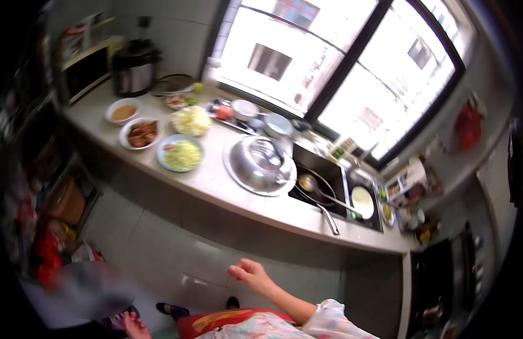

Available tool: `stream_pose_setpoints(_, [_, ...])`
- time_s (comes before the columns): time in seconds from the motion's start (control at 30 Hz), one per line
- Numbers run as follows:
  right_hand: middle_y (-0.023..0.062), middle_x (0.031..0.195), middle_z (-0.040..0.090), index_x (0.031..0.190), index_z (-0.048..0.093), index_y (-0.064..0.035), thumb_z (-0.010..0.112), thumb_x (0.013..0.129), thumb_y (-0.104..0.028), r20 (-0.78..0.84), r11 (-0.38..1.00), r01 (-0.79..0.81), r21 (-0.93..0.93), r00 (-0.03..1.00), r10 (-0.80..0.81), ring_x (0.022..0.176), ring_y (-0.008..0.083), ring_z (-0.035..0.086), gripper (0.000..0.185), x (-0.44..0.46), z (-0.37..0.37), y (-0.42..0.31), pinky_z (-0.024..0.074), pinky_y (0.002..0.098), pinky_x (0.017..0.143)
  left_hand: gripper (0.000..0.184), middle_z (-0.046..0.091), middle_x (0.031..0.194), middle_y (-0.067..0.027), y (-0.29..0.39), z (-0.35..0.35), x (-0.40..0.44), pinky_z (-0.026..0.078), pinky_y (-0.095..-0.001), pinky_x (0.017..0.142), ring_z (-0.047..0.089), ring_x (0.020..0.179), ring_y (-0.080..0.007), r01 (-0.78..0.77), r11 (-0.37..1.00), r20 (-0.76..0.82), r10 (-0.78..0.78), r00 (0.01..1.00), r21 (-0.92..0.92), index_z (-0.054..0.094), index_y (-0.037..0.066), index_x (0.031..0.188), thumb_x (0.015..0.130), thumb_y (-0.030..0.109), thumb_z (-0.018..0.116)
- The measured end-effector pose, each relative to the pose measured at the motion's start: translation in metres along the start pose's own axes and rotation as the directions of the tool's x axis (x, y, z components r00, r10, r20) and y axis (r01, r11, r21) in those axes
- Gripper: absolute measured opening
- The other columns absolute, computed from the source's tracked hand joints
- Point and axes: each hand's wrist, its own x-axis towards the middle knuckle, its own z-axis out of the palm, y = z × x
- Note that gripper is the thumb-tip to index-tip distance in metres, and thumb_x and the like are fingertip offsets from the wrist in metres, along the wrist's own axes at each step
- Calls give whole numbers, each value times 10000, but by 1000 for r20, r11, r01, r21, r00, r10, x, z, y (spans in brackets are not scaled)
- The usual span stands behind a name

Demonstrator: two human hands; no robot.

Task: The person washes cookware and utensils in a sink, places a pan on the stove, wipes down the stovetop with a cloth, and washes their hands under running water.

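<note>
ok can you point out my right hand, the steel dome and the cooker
right hand [251,273]: head view, middle of the hand
steel dome [253,167]: head view, its curved side
cooker [132,81]: head view, front of its body

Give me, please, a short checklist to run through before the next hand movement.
1. Right hand free: ok; nothing shows in its curled fingers.
2. Left hand free: cannot tell; it is at the bottom edge, beside a blurred grey thing.
3. Silver dome resting on the counter: ok.
4. Plate of pale shreds upright: ok.
5. Pan handle well back from the counter's front edge: not ok; it reaches toward it.
</note>
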Motion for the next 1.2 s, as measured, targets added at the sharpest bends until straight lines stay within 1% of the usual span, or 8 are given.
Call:
stream_pose_setpoints(0.13, [24, 711, 581, 729, 550, -23, 597, 830, -228, -310, 971, 170, 168, 944, -112, 642, 64, 496, 233, -58, -124, 20, 421, 214, 563, 224, 549, 739, -8, -76, 85, -39, 328, -204, 389, 452, 512, -105, 73, 971, 143, -107, 984, 226, 503, 142, 986, 798, 238, 577])
stream_pose_setpoints(0.27, [75, 795, 614, 748, 535, -26, 583, 837, -165, -508, 970, 220, 101, 850, -140, 721, 113, 579, 172, -87, -226, 35, 478, 233, 607, 237, 561, 782, -62, -152, 196, -121, 348, -200, 394, 473, 520, -120, 89, 895, 380, -273, 884, 437, 473, 73, 1053, 832, 147, 515])
stream_pose_setpoints(0.47, [36, 806, 604, 885, 550, -23, 564, 849, -183, -711, 906, 362, 219, 695, -106, 719, 98, 582, 165, -80, -336, 37, 466, 213, 576, 247, 577, 863, -127, -248, 312, -220, 484, -241, 492, 593, 637, -191, 2, 663, 561, -635, 531, 749, 464, 45, 1062, 834, 122, 521])
stream_pose_setpoints(0.7, [28, 844, 573, 1025, 507, -22, 554, 854, -193, -730, 925, 333, 185, 676, -97, 726, 97, 576, 246, -50, -449, 32, 462, 202, 550, 616, 448, 1137, -170, -361, 404, -286, 501, -422, 734, 547, 919, -295, 52, 453, 431, -874, 226, 890, 145, 107, 1325, 848, 151, 532])
stream_pose_setpoints(0.83, [38, 868, 569, 1080, 485, -15, 542, 857, -184, -735, 958, 278, 75, 664, -135, 708, 97, 570, 285, -29, -534, 31, 459, 196, 524, 582, 545, 902, -174, -404, 431, -295, 439, -312, 445, 571, 569, -266, 175, 405, 342, -890, 303, 898, 84, 135, 1293, 872, 183, 483])
stream_pose_setpoints(1.07, [62, 836, 581, 1168, 444, -14, 530, 846, -223, -715, 985, 133, -114, 677, -174, 621, 109, 552, 393, 65, -665, 53, 454, 224, 455, 378, 573, 790, -138, -374, 442, -285, 295, -216, 300, 502, 417, -193, 70, 438, 333, -769, 545, 897, 271, 104, 1218, 900, 233, 428])
stream_pose_setpoints(1.17, [60, 1008, 528, 1272, 360, -69, 478, 873, -334, -685, 976, 119, -181, 697, -212, 825, 123, 532, 495, 140, -733, 32, 476, 234, 460, 369, 588, 813, -126, -367, 437, -268, 343, -209, 332, 536, 468, -169, -30, 468, 372, -660, 652, 883, 389, 60, 1200, 894, 258, 447])
stream_pose_setpoints(1.2, [153, 1115, 530, 1251, 360, 1, 477, 881, -310, -722, 948, 181, -260, 616, -316, 974, 225, 541, 497, 175, -758, 39, 447, 314, 797, 387, 593, 849, -119, -364, 434, -265, 413, -218, 393, 570, 540, -166, -105, 438, 384, -617, 688, 893, 422, 50, 1196, 877, 259, 485])
